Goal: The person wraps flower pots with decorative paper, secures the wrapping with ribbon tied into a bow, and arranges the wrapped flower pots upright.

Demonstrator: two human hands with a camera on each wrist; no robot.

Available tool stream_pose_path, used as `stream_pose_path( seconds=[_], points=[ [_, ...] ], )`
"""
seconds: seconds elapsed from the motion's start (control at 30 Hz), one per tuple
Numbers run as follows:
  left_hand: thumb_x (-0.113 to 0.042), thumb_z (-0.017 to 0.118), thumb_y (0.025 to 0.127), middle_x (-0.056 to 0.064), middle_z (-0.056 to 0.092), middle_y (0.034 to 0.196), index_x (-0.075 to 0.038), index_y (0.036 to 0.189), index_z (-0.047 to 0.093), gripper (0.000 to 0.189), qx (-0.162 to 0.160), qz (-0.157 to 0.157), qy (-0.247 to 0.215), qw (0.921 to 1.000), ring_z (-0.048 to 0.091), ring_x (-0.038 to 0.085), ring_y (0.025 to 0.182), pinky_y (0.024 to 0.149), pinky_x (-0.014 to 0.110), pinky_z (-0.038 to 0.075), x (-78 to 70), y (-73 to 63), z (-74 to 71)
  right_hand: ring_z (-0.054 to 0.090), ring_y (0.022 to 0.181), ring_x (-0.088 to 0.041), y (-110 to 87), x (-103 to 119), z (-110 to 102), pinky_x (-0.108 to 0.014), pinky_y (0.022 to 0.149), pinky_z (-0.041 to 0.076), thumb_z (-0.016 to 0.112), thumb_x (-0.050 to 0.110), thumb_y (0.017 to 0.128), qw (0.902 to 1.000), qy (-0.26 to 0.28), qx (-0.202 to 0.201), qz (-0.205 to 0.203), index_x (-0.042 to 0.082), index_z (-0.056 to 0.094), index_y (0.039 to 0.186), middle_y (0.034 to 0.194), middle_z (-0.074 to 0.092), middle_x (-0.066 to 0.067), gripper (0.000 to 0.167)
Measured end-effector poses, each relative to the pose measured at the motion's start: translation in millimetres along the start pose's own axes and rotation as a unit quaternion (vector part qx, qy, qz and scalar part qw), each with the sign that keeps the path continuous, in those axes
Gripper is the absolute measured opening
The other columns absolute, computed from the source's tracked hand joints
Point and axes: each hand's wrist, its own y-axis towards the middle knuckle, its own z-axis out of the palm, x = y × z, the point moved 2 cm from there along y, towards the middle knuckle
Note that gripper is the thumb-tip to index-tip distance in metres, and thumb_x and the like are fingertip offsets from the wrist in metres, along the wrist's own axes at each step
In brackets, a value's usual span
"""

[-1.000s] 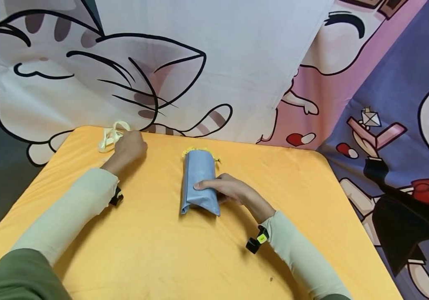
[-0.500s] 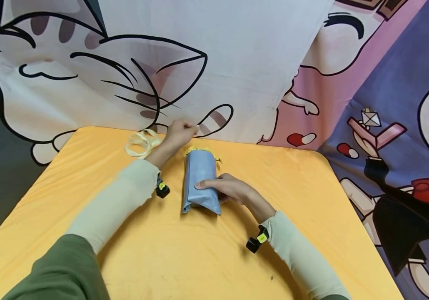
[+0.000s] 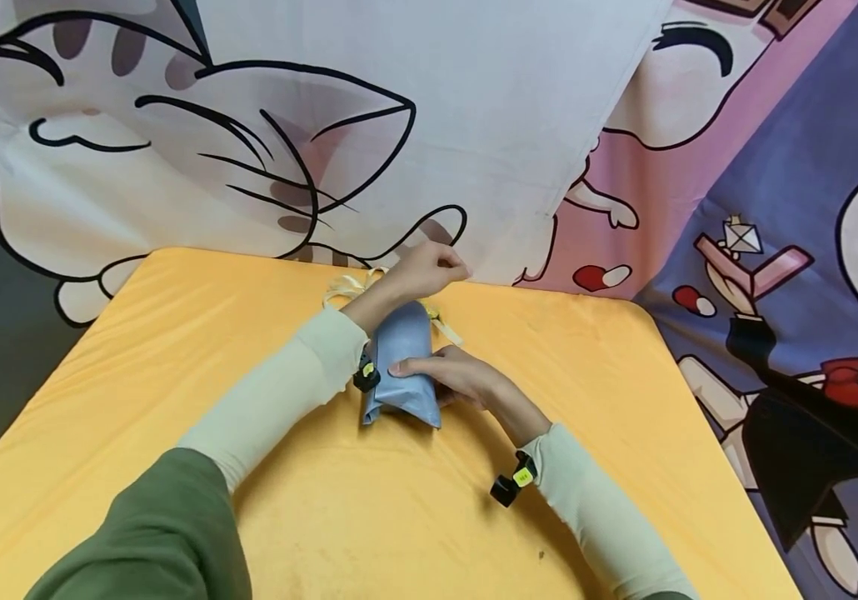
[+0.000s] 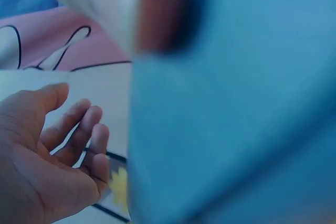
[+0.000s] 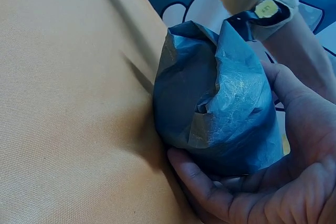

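Gripping: the person's right hand (image 3: 461,373), thumb over and fingers under a blue-grey, tubular, paper-wrapped bundle (image 3: 403,333) just left of it.
Left hand (image 3: 431,268): above the bundle's far end, thumb and loosely bent fingers apart.
Ribbon: thin, pale-yellow, looped (image 3: 345,287), left of the left hand; part is hidden by the forearm.
Petals: small, yellow (image 4: 119,186), beside the left hand's fingers.
Tabletop: yellow, cloth-covered (image 3: 324,508), beneath both hands.
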Motion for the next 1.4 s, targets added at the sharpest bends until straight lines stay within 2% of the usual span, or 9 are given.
stream_pose_path(
  seconds=[0.27,0.4,0.47,0.57,0.7,0.83,1.0,1.3,1.4],
  points=[
    [-0.021,0.061,0.112,0.009,0.072,0.111,-0.007,0.113,0.074,0.019,-0.121,-0.104,-0.019,0.9871,0.057,0.02,0.088,0.077,0.031,0.049,56.4,-26.0,-48.5,0.077,0.086,-0.015,0.9,-2.5,-1.6,-0.032,0.077,0.066,0.084,0.053,0.095,0.9999,0.01,-0.003,-0.005,0.003,0.079,0.112,0.095,0.082,-0.004,0.053],
    [-0.013,0.061,0.098,0.01,0.066,0.102,-0.006,0.098,0.067,0.01,-0.132,-0.173,0.056,0.9745,0.054,0.024,0.09,0.076,0.034,0.048,112.8,-34.6,-76.1,0.077,0.088,-0.016,0.7,-2.8,-1.7,-0.032,0.078,0.067,0.085,0.051,0.094,0.9999,0.012,-0.007,-0.006,0.001,0.078,0.115,0.098,0.082,-0.006,0.055],
    [-0.012,0.062,0.091,0.015,0.067,0.11,-0.002,0.106,0.069,0.019,-0.13,-0.191,0.085,0.9691,0.055,0.025,0.087,0.072,0.034,0.048,150.6,-32.7,-85.6,0.077,0.089,-0.016,0.4,-2.7,-1.3,-0.032,0.077,0.067,0.085,0.051,0.094,0.9999,0.01,-0.009,-0.005,0.001,0.077,0.116,0.099,0.082,-0.006,0.055],
    [-0.017,0.062,0.094,0.025,0.065,0.123,0.002,0.125,0.062,0.037,-0.12,-0.209,0.077,0.9674,0.054,0.023,0.075,0.065,0.035,0.047,172.8,-42.3,-95.8,0.076,0.09,-0.016,-0.1,-1.9,-0.5,-0.033,0.078,0.067,0.085,0.051,0.094,0.9999,0.012,-0.008,-0.002,0.001,0.076,0.118,0.101,0.081,-0.006,0.055],
    [-0.025,0.057,0.106,0.012,0.061,0.088,-0.003,0.095,0.06,0.025,-0.087,-0.212,0.054,0.972,0.042,0.017,0.059,0.062,0.034,0.041,149.3,-65.2,-99.2,0.076,0.09,-0.016,-0.2,-1.8,-0.7,-0.033,0.079,0.067,0.085,0.05,0.095,0.9999,0.014,-0.006,-0.005,0.001,0.076,0.118,0.1,0.081,-0.006,0.055],
    [-0.031,0.067,0.107,-0.006,0.048,0.061,-0.018,0.066,0.053,0.046,0.0,-0.175,0.078,0.9814,0.041,0.014,0.058,0.064,0.031,0.039,132.2,-71.6,-89.6,0.076,0.089,-0.016,0.1,-2.2,-2.7,-0.032,0.078,0.066,0.084,0.05,0.096,0.9999,0.011,-0.006,-0.012,0.001,0.078,0.116,0.098,0.081,-0.006,0.054],
    [-0.028,0.085,0.1,0.002,0.071,0.083,-0.011,0.084,0.072,0.027,0.07,-0.147,0.101,0.9815,0.055,0.016,0.07,0.066,0.029,0.045,122.1,-75.8,-71.9,0.075,0.088,-0.015,0.4,-2.0,-3.2,-0.031,0.078,0.066,0.084,0.051,0.096,0.9999,0.012,-0.006,-0.008,0.002,0.078,0.115,0.097,0.081,-0.004,0.053],
    [-0.018,0.064,0.109,-0.003,0.055,0.07,-0.009,0.078,0.06,0.033,0.047,-0.122,0.052,0.9901,0.042,0.014,0.062,0.067,0.032,0.037,124.8,-78.0,-85.4,0.075,0.085,-0.014,1.7,-3.4,-1.2,-0.03,0.076,0.065,0.083,0.051,0.096,0.9999,0.012,-0.001,-0.01,0.003,0.079,0.113,0.094,0.08,-0.003,0.051],
    [-0.029,0.059,0.115,-0.002,0.061,0.081,-0.004,0.091,0.066,0.034,-0.006,-0.129,0.025,0.9913,0.047,0.013,0.065,0.068,0.031,0.042,123.7,-79.0,-100.3,0.074,0.085,-0.014,2.6,-3.7,-1.6,-0.03,0.075,0.065,0.083,0.051,0.096,0.9999,0.012,0.001,-0.01,0.002,0.078,0.114,0.094,0.08,-0.003,0.052]
  ],
)
